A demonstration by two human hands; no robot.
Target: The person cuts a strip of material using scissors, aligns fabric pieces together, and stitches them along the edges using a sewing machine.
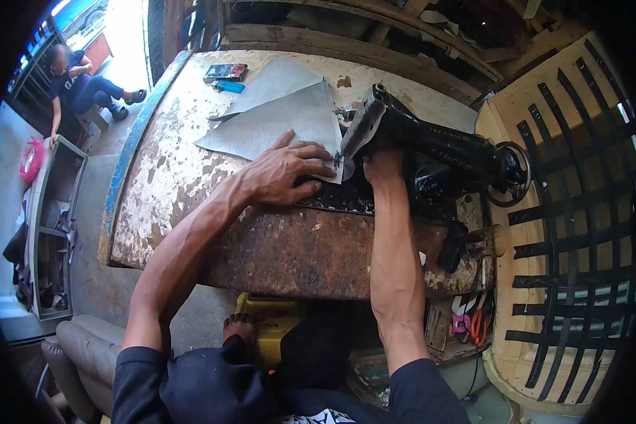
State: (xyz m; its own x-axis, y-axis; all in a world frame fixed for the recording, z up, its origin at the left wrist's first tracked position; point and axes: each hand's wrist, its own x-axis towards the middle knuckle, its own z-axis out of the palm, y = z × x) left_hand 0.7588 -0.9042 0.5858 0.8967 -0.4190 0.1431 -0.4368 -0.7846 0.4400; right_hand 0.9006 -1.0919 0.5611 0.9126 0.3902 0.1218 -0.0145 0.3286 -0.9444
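My left hand point(290, 169) lies flat with fingers spread on a grey triangular piece of sheet material point(275, 127), close to its right edge. That edge runs beside the needle area of a black sewing machine point(431, 141), whose arm stretches to a handwheel point(512, 174) on the right. Under the machine's arm is my right hand point(384, 165), near the right side of the presser foot. Its fingers are bent and mostly hidden by the machine head, so whether they grip anything does not show. A second grey piece point(283, 75) lies partly beneath the first.
The worn wooden table point(155, 155) has peeling white paint. A small box point(226, 72) and a blue lighter-like item point(227, 86) lie at its far left. A frame with black webbing point(565, 212) stands right. Orange-handled scissors point(478, 326) hang below. A person point(85, 85) sits far left.
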